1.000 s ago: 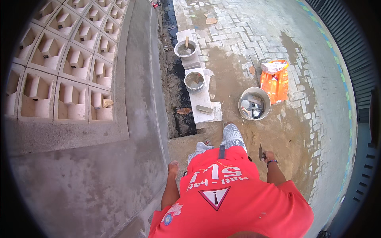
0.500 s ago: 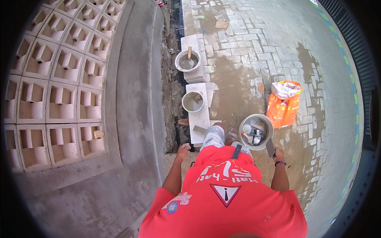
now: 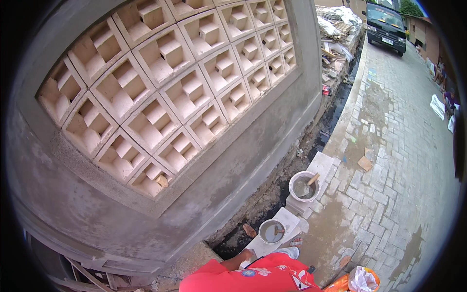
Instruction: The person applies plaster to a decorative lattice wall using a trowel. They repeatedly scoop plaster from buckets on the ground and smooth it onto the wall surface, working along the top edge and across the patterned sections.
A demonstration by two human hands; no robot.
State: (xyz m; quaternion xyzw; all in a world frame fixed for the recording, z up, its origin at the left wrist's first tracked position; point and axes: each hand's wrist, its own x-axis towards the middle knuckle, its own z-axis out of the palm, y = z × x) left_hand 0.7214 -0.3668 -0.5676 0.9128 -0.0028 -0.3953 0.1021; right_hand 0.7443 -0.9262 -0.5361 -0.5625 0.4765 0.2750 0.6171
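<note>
My left hand is low in the head view beside my red shirt, fingers seemingly curled; what they hold, if anything, is hidden. Just right of it a bucket with grey liquid and a tool inside sits on a pale block. Farther up, another bucket with grey contents and a wooden-handled tool rests on a second block. My right hand is out of view.
A grey wall with decorative vent blocks borders an open drain. Right are a paved lane, a dark van, people at its edge and an orange sack. Rubble is piled beyond the wall.
The view has swung up along the lane, bringing the van and rubble in. The buckets sit lower in the picture; my right hand with its flat tool and the larger bucket have left view.
</note>
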